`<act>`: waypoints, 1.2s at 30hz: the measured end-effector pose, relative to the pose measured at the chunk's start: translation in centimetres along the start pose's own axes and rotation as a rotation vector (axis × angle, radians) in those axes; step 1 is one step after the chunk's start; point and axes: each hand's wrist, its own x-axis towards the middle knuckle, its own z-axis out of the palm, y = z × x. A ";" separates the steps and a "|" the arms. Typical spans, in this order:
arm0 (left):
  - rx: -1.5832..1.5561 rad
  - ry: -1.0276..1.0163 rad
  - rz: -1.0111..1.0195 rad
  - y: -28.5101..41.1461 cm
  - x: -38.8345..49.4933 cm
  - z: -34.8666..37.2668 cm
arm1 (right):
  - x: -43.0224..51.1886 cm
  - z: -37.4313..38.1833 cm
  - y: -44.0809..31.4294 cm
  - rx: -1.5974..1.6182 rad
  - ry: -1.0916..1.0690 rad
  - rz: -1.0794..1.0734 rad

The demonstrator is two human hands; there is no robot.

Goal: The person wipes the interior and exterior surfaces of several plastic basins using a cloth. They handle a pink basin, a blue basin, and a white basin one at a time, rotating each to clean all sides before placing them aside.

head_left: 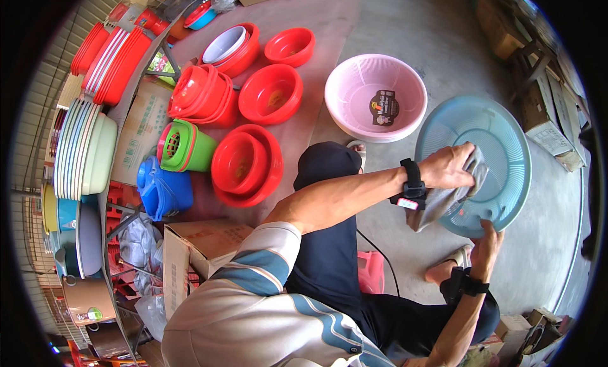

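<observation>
A translucent blue-green plastic basket [503, 153] with fine ribbed walls is tilted in front of me, above the concrete floor. My left hand [449, 169] grips a bunched grey-brown cloth [430, 207], which lies against the inside of the basket and hangs over its near side. My right hand [489, 246] holds the basket's near rim, thumb on the inside and the other fingers mostly hidden. Left of this basket, a pink plastic basket [349, 89] stands on the floor with a dark printed label [384, 108] inside it.
Red basins [270, 93], nested red buckets [202, 93], a green bucket [202, 150] and a blue bucket [166, 188] stand to the left. Stacked pale green basins [99, 153] fill a rack beyond them. A pink stool [370, 272] is under me, near a black cable [387, 257]. Cartons [546, 124] line the right.
</observation>
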 end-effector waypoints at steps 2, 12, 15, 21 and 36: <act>-0.314 0.032 -0.034 0.7 0.2 -0.3 | 0.1 0.6 0.6 -0.001 -0.018 0.023; -1.217 -0.121 -0.030 4.8 1.8 -1.1 | -0.1 4.3 3.9 -0.104 -0.099 0.111; -0.839 -0.093 0.012 3.9 1.8 -0.7 | 0.0 4.1 3.5 0.025 -0.098 0.180; -0.759 -0.188 -0.160 1.3 -0.2 -0.3 | 2.3 1.6 2.0 0.029 0.022 -0.048; 0.193 0.186 -0.156 -4.2 -0.9 -0.5 | -2.0 4.1 -2.4 0.412 0.210 -0.219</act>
